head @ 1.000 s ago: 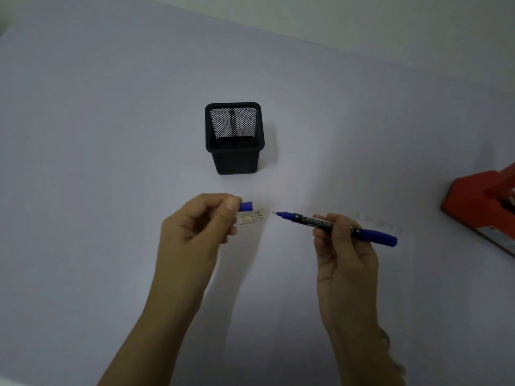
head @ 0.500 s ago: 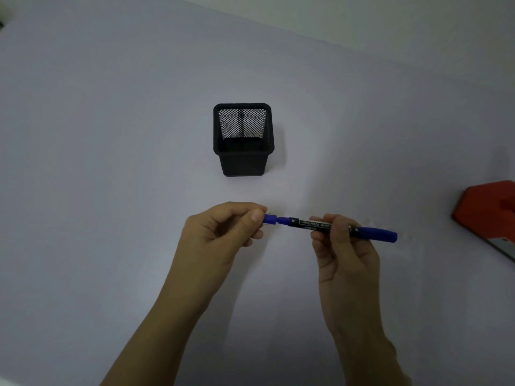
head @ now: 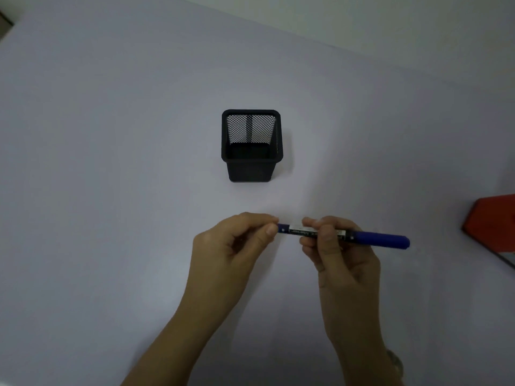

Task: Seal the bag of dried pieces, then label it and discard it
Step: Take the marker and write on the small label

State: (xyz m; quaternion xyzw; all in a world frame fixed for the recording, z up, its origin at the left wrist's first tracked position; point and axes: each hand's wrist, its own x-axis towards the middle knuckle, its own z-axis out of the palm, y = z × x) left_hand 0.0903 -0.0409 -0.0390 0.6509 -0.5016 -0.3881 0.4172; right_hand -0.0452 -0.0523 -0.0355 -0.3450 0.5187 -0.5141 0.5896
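Bag of dried pieces is not showing on the counter, while the left hand is pinching the tip end of a blue marker and the right hand is gripping its barrel; likely light, limp and slick, it is wanting a top-edge pinch.
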